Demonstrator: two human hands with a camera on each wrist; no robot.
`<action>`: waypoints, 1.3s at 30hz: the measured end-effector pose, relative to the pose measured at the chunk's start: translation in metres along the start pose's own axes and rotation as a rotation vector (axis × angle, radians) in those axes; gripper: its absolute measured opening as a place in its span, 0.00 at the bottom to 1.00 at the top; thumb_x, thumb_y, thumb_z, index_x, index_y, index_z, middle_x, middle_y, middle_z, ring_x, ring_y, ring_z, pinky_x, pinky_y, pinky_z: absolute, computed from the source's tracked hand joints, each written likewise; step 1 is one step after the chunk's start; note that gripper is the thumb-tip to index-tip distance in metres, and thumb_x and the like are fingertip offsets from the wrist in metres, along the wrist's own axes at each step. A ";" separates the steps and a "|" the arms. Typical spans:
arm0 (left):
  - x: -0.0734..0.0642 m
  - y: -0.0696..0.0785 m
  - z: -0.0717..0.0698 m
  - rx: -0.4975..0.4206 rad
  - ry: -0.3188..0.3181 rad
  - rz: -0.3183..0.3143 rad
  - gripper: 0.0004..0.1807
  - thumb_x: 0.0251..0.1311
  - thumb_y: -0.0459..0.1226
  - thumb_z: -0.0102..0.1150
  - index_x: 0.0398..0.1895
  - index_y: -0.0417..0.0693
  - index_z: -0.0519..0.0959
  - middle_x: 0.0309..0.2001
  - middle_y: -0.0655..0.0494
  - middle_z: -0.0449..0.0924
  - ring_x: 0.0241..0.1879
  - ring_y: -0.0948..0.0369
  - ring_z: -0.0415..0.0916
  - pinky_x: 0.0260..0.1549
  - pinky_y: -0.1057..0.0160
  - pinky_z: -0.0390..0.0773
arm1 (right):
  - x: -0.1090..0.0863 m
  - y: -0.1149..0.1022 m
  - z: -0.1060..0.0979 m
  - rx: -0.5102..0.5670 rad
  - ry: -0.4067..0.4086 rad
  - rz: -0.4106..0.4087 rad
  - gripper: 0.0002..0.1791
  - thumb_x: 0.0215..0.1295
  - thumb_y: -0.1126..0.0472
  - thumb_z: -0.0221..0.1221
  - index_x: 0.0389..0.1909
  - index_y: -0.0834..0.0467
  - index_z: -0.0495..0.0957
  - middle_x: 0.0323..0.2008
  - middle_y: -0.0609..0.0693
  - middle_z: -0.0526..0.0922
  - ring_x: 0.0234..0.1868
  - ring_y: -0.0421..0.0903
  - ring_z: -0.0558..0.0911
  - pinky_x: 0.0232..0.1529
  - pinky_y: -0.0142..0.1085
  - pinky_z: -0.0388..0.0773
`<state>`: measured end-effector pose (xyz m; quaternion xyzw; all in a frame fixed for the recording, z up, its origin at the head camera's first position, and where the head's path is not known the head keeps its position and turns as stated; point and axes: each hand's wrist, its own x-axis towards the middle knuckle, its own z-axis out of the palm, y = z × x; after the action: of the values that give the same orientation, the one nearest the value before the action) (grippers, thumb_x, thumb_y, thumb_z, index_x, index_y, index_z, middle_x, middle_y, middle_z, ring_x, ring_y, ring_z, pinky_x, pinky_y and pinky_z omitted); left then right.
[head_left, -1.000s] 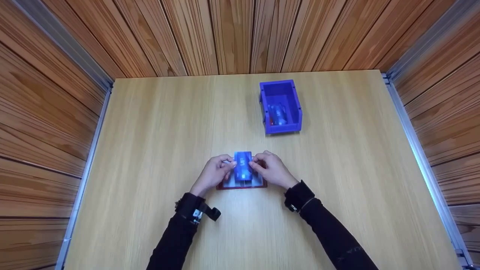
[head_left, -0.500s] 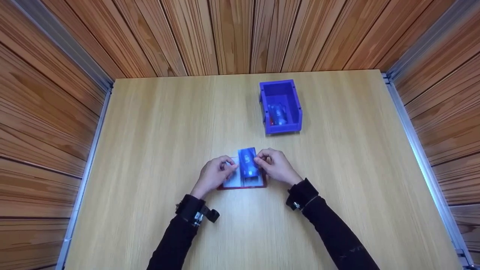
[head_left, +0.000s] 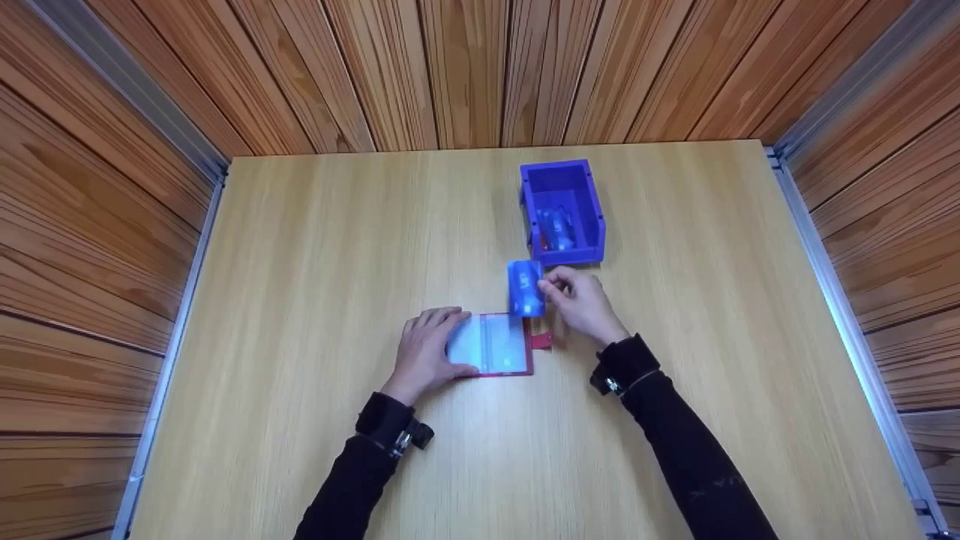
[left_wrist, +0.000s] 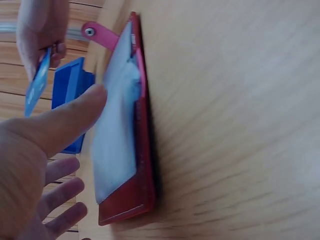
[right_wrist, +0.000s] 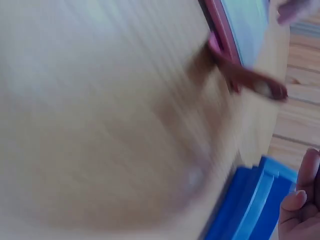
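A red card holder [head_left: 529, 360] with clear plastic sleeves lies spread flat on the table. Its snap strap [left_wrist: 102, 36] sticks out at the right side. My left hand [head_left: 429, 349] rests at the holder's left edge, thumb and fingers fairly straight and spread. Up and to the right, my right hand [head_left: 585, 301] pinches a blue card [head_left: 525, 289] by its right edge, above the holder's upper right corner. The left wrist view shows that card [left_wrist: 37, 87] held clear of the holder. In the right wrist view only some fingertips of the right hand [right_wrist: 302, 200] show; the card is out of sight.
Beyond the right hand stands a blue-purple plastic bin [head_left: 568, 257]. Inside it lie blue shiny cards [head_left: 556, 228] and something small and red. Wood-panelled walls [head_left: 465, 75] and metal rails [head_left: 847, 315] border the light wooden table [head_left: 337, 247].
My right hand has carried the blue card up and right, off the holder towards the bin. The left hand has let go of the card and spread over the holder's left edge.
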<state>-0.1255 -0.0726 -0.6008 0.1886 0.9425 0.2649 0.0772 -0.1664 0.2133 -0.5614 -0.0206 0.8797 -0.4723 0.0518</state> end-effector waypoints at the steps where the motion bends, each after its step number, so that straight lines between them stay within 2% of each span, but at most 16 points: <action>1: 0.000 0.000 0.001 0.019 -0.015 0.005 0.51 0.40 0.56 0.84 0.71 0.51 0.75 0.71 0.51 0.73 0.72 0.48 0.66 0.69 0.42 0.63 | 0.003 0.000 -0.004 -0.006 0.008 0.002 0.09 0.74 0.60 0.61 0.38 0.62 0.83 0.32 0.52 0.85 0.32 0.46 0.77 0.35 0.34 0.72; 5: 0.000 -0.001 0.003 0.070 -0.045 0.010 0.53 0.40 0.57 0.83 0.73 0.51 0.73 0.71 0.52 0.73 0.72 0.48 0.66 0.70 0.41 0.61 | 0.015 0.000 -0.020 0.011 0.024 0.058 0.09 0.77 0.61 0.57 0.42 0.63 0.80 0.36 0.55 0.83 0.32 0.46 0.80 0.36 0.37 0.80; 8: 0.000 -0.001 0.004 0.093 -0.042 0.019 0.53 0.41 0.58 0.83 0.73 0.51 0.73 0.71 0.51 0.74 0.71 0.48 0.67 0.69 0.41 0.62 | 0.024 -0.001 -0.031 0.056 0.033 0.109 0.09 0.80 0.62 0.52 0.46 0.65 0.75 0.40 0.58 0.82 0.27 0.44 0.83 0.35 0.45 0.86; 11: -0.001 -0.002 0.005 0.091 -0.054 0.017 0.53 0.42 0.58 0.82 0.74 0.51 0.72 0.71 0.51 0.73 0.71 0.48 0.67 0.70 0.41 0.62 | 0.030 0.000 -0.037 0.109 0.037 0.128 0.08 0.81 0.66 0.49 0.48 0.68 0.71 0.42 0.63 0.82 0.22 0.40 0.84 0.36 0.51 0.86; 14: -0.004 -0.002 0.006 0.082 -0.069 0.005 0.53 0.42 0.57 0.82 0.74 0.51 0.72 0.71 0.51 0.73 0.71 0.48 0.66 0.70 0.41 0.62 | 0.036 0.000 -0.039 0.131 0.041 0.128 0.07 0.79 0.69 0.49 0.50 0.71 0.69 0.43 0.64 0.81 0.21 0.38 0.84 0.38 0.52 0.86; 16: -0.005 -0.003 0.006 0.081 -0.069 0.003 0.53 0.42 0.57 0.83 0.74 0.51 0.72 0.71 0.51 0.73 0.71 0.48 0.66 0.69 0.41 0.62 | 0.039 -0.001 -0.039 0.124 0.058 0.126 0.07 0.78 0.71 0.51 0.50 0.71 0.70 0.43 0.63 0.81 0.22 0.38 0.83 0.37 0.48 0.87; 20: -0.004 -0.002 0.004 0.082 -0.055 0.012 0.52 0.42 0.57 0.83 0.73 0.51 0.73 0.71 0.51 0.73 0.71 0.48 0.67 0.69 0.41 0.63 | 0.044 -0.003 -0.040 0.047 0.134 0.096 0.09 0.75 0.71 0.54 0.52 0.70 0.72 0.43 0.63 0.83 0.28 0.51 0.85 0.29 0.31 0.83; 22: -0.003 -0.002 0.004 0.084 -0.054 0.014 0.52 0.42 0.57 0.82 0.73 0.51 0.73 0.71 0.51 0.73 0.71 0.48 0.67 0.69 0.42 0.63 | 0.046 -0.003 -0.041 0.016 0.172 0.087 0.12 0.74 0.71 0.54 0.55 0.69 0.72 0.42 0.63 0.84 0.32 0.59 0.85 0.27 0.27 0.78; 24: -0.002 -0.002 0.004 0.084 -0.058 0.013 0.53 0.42 0.57 0.82 0.73 0.51 0.73 0.71 0.51 0.73 0.71 0.48 0.67 0.69 0.42 0.63 | 0.048 -0.002 -0.042 0.005 0.194 0.091 0.16 0.74 0.72 0.54 0.60 0.67 0.71 0.41 0.61 0.83 0.36 0.64 0.85 0.28 0.28 0.79; 27: -0.002 -0.001 0.004 0.095 -0.057 0.020 0.53 0.42 0.58 0.82 0.73 0.51 0.73 0.71 0.51 0.73 0.71 0.48 0.66 0.68 0.42 0.64 | 0.051 0.000 -0.042 0.013 0.205 0.100 0.23 0.74 0.73 0.52 0.68 0.61 0.67 0.39 0.59 0.81 0.36 0.66 0.85 0.30 0.37 0.84; 29: -0.001 -0.002 0.004 0.101 -0.054 0.024 0.53 0.42 0.59 0.81 0.73 0.51 0.73 0.71 0.52 0.73 0.71 0.48 0.67 0.67 0.42 0.64 | 0.053 0.002 -0.041 -0.008 0.205 0.103 0.26 0.74 0.74 0.51 0.69 0.57 0.66 0.39 0.59 0.80 0.35 0.63 0.85 0.32 0.41 0.85; 32: -0.002 -0.002 0.004 0.106 -0.053 0.025 0.53 0.42 0.59 0.81 0.74 0.51 0.73 0.71 0.52 0.73 0.71 0.48 0.67 0.67 0.42 0.64 | 0.056 0.004 -0.040 -0.078 0.199 0.102 0.22 0.74 0.74 0.50 0.66 0.58 0.73 0.42 0.62 0.83 0.37 0.58 0.85 0.37 0.44 0.83; 36: -0.002 -0.002 0.004 0.094 -0.058 0.018 0.53 0.42 0.58 0.82 0.74 0.52 0.72 0.72 0.52 0.72 0.71 0.49 0.66 0.68 0.41 0.63 | 0.059 0.007 -0.038 -0.150 0.168 0.115 0.17 0.75 0.73 0.49 0.58 0.63 0.80 0.53 0.66 0.83 0.53 0.60 0.83 0.55 0.49 0.79; 39: -0.002 -0.001 0.004 0.086 -0.052 0.021 0.53 0.42 0.58 0.82 0.74 0.52 0.72 0.72 0.53 0.72 0.71 0.49 0.66 0.68 0.41 0.63 | 0.061 0.008 -0.037 -0.159 0.136 0.145 0.17 0.75 0.73 0.48 0.58 0.64 0.81 0.61 0.67 0.80 0.64 0.63 0.78 0.66 0.53 0.73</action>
<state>-0.1235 -0.0723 -0.6049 0.2084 0.9486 0.2201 0.0909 -0.2312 0.2431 -0.5526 0.0713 0.9150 -0.3963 0.0243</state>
